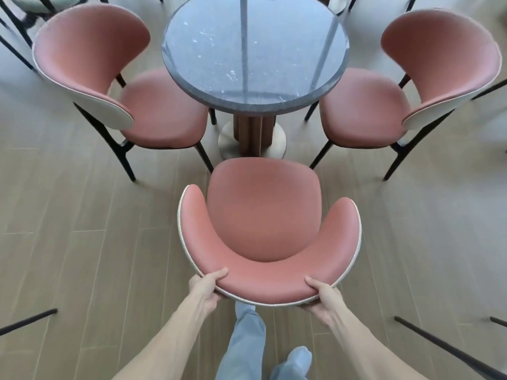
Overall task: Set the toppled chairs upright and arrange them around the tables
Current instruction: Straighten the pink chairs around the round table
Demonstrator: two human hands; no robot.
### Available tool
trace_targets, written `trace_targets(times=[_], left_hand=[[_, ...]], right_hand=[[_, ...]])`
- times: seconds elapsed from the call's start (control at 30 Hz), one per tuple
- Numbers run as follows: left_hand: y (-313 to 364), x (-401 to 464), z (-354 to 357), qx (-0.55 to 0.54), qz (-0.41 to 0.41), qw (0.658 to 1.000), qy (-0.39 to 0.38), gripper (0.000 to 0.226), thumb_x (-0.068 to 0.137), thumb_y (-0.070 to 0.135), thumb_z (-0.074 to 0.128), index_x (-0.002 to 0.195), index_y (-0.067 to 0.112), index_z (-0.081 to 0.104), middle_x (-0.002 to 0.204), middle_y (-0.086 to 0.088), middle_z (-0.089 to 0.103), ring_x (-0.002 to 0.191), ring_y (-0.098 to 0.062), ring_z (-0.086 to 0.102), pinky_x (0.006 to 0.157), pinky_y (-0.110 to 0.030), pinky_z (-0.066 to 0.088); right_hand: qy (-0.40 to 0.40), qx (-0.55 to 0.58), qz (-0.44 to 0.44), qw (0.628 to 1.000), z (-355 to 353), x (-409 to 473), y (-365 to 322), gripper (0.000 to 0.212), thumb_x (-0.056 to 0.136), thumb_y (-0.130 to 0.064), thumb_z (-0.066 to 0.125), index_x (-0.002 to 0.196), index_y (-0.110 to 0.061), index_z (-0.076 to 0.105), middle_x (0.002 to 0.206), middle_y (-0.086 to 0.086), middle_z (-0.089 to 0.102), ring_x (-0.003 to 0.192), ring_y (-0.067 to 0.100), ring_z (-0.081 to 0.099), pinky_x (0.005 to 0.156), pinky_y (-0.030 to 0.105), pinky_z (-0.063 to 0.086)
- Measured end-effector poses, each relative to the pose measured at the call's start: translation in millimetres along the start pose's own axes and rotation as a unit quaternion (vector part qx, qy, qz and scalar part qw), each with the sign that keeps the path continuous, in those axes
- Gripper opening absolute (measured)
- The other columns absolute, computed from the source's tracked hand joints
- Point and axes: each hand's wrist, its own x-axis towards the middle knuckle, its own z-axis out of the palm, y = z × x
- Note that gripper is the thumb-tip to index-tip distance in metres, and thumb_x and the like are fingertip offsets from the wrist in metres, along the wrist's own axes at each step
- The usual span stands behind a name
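Two hands — left hand (210,286), right hand (321,293) — fingers clamped on near chair (263,215) backrest | chair upright, just short of round worktop (255,50) | push straight, evenly — seat under edge.

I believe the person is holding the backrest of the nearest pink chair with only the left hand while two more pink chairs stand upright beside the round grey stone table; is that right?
Not quite: the head view shows both hands on the backrest of the nearest pink upholstered chair, the left hand and the right hand gripping its curved rim. The rest stands: two more pink chairs are upright beside the round grey stone table.
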Motion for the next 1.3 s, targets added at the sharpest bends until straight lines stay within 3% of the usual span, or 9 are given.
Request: trace_targets(times=[0.13, 0.43, 0.67, 0.87, 0.97, 1.07, 1.13, 1.2, 1.3], left_hand=[[16, 1, 8, -0.019, 0.017, 1.000, 0.010, 0.032, 0.078, -0.015, 0.073, 0.097, 0.003, 0.054, 0.096, -0.015, 0.066, 0.081, -0.029, 0.065, 0.060, -0.051, 0.053], [63, 16, 46, -0.044, 0.038, 0.998, 0.014, 0.041, 0.078, -0.016, 0.072, 0.111, 0.002, 0.055, 0.106, -0.018, 0.065, 0.094, -0.035, 0.063, 0.075, -0.062, 0.051], [81, 25, 75, -0.042, 0.049, 0.998, 0.004, 0.045, 0.080, -0.010, 0.075, 0.119, 0.000, 0.055, 0.111, -0.019, 0.065, 0.095, -0.036, 0.064, 0.053, -0.053, 0.050], [86, 28, 78, -0.013, 0.053, 0.998, -0.018, 0.045, 0.089, -0.002, 0.069, 0.130, -0.001, 0.051, 0.121, -0.021, 0.063, 0.109, -0.040, 0.063, 0.076, -0.060, 0.053], [100, 19, 85, 0.063, 0.090, 0.990, 0.091, 0.033, 0.088, -0.006, 0.059, 0.121, -0.008, 0.056, 0.128, -0.026, 0.061, 0.105, -0.038, 0.064, 0.087, -0.055, 0.054], [139, -13, 119, 0.162, 0.209, 0.935, 0.238, 0.044, 0.087, 0.006, 0.055, 0.130, -0.003, 0.057, 0.142, -0.026, 0.046, 0.120, -0.040, 0.055, 0.105, -0.042, 0.045], [162, -45, 160, 0.215, 0.314, 0.904, 0.196, 0.042, 0.087, 0.013, 0.057, 0.129, 0.008, 0.062, 0.138, -0.019, 0.054, 0.121, -0.036, 0.055, 0.107, -0.038, 0.041], [175, -79, 214, 0.228, 0.381, 0.889, 0.113, 0.034, 0.087, 0.016, 0.059, 0.119, 0.015, 0.068, 0.122, -0.011, 0.068, 0.112, -0.031, 0.062, 0.103, -0.039, 0.047], [171, -132, 303, 0.203, 0.431, 0.878, -0.044, 0.025, 0.090, 0.013, 0.058, 0.111, 0.015, 0.072, 0.103, -0.007, 0.073, 0.089, -0.022, 0.067, 0.094, -0.039, 0.055]], right_hand=[[0.011, 0.019, -0.012, 1.000, 17, 1, -8, 0.057, 0.085, 0.015, 0.063, 0.137, 0.004, 0.045, 0.133, 0.028, 0.058, 0.119, 0.048, 0.057, 0.083, 0.075, 0.046], [0.009, 0.011, -0.050, 0.999, 61, 17, -55, 0.058, 0.084, 0.015, 0.064, 0.136, 0.005, 0.042, 0.131, 0.029, 0.059, 0.111, 0.046, 0.060, 0.074, 0.071, 0.047], [0.000, -0.001, -0.069, 0.998, 74, 35, -91, 0.057, 0.085, 0.011, 0.066, 0.137, 0.005, 0.042, 0.131, 0.027, 0.059, 0.116, 0.045, 0.060, 0.074, 0.068, 0.049], [-0.029, -0.006, -0.067, 0.997, 78, 36, -103, 0.050, 0.087, 0.000, 0.071, 0.131, 0.000, 0.047, 0.124, 0.025, 0.064, 0.104, 0.041, 0.065, 0.063, 0.060, 0.055], [-0.019, -0.046, -0.067, 0.996, 75, 30, -112, 0.038, 0.090, -0.005, 0.069, 0.123, 0.001, 0.050, 0.118, 0.025, 0.065, 0.094, 0.039, 0.067, 0.056, 0.051, 0.056], [0.065, -0.119, -0.120, 0.983, 70, 13, -148, 0.023, 0.089, -0.011, 0.065, 0.109, -0.003, 0.058, 0.112, 0.019, 0.066, 0.094, 0.035, 0.065, 0.078, 0.053, 0.060], [0.085, -0.134, -0.183, 0.970, 62, -9, -188, 0.015, 0.086, -0.014, 0.063, 0.097, -0.004, 0.066, 0.104, 0.018, 0.066, 0.087, 0.033, 0.061, 0.090, 0.050, 0.057], [0.056, -0.114, -0.260, 0.957, 51, -31, -235, 0.026, 0.087, -0.012, 0.061, 0.108, 0.001, 0.069, 0.107, 0.022, 0.070, 0.092, 0.034, 0.067, 0.097, 0.046, 0.054], [-0.040, -0.053, -0.365, 0.929, 23, -69, -313, 0.023, 0.092, -0.007, 0.060, 0.114, -0.008, 0.069, 0.110, 0.016, 0.074, 0.093, 0.021, 0.071, 0.093, 0.034, 0.057]])
